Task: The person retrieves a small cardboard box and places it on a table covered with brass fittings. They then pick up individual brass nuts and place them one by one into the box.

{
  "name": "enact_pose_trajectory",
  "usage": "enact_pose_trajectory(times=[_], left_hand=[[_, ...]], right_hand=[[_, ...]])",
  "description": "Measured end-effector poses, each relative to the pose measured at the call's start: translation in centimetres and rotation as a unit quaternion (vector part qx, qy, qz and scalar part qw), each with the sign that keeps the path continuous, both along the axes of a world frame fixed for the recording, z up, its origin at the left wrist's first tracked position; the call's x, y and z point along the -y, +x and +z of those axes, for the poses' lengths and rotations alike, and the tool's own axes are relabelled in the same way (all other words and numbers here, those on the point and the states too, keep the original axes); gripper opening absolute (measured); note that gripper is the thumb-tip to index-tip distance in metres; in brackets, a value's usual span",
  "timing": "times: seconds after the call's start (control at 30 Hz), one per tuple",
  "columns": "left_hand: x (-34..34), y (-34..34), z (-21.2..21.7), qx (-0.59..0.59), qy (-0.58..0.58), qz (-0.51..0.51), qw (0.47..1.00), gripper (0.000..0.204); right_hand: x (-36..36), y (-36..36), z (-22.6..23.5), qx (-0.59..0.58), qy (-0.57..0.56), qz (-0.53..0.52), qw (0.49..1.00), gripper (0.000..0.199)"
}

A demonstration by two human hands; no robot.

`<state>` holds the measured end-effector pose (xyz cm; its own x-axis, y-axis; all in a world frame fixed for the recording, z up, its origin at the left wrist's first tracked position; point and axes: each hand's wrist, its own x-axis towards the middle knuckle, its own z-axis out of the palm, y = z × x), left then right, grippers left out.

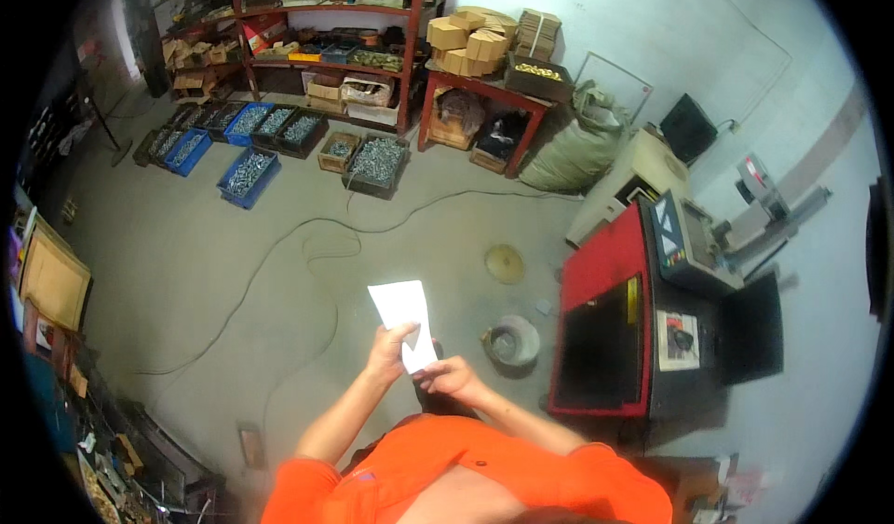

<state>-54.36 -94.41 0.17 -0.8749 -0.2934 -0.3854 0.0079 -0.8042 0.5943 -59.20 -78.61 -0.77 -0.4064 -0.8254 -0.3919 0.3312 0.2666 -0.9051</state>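
A white sheet of paper (400,308) is held up in front of my body. My left hand (386,349) grips its left edge, the thumb lying across the paper's face. My right hand (449,377) pinches the lower right corner, with fingertips close to the left hand. Both forearms reach up from orange sleeves. Beyond the paper lies the grey floor; a bucket (512,342) stands on it just right of my right hand.
A cable (307,221) snakes across the floor. Ahead are bins of metal parts (377,161), a red-framed shelf (326,66) and a red table (484,91) with cartons. A red and black machine cabinet (601,338) stands at right, a round lid (504,263) near it.
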Motion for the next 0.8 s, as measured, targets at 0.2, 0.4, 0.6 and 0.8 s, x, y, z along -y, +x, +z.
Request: enact_pose_trajectory(times=[0.2,0.4,0.6,0.8], left_hand=[[7.9,-12.9,-0.8,0.064,-0.063,-0.008,0.996,0.044],[15.3,-24.4,-1.0,0.062,-0.063,0.009,0.996,0.046],[23.1,-37.9,-1.7,0.055,-0.003,0.019,0.998,0.035],[31.0,-52.8,1.0,0.023,0.013,-0.021,0.999,0.030]], right_hand=[[7.5,-13.9,0.8,-0.203,0.077,0.098,0.971,0.032],[14.3,-27.3,5.0,-0.323,0.048,0.123,0.937,0.034],[21.9,-40.2,5.3,-0.377,0.093,0.154,0.909,0.035],[28.8,-52.9,3.9,-0.414,0.077,0.095,0.902,0.038]])
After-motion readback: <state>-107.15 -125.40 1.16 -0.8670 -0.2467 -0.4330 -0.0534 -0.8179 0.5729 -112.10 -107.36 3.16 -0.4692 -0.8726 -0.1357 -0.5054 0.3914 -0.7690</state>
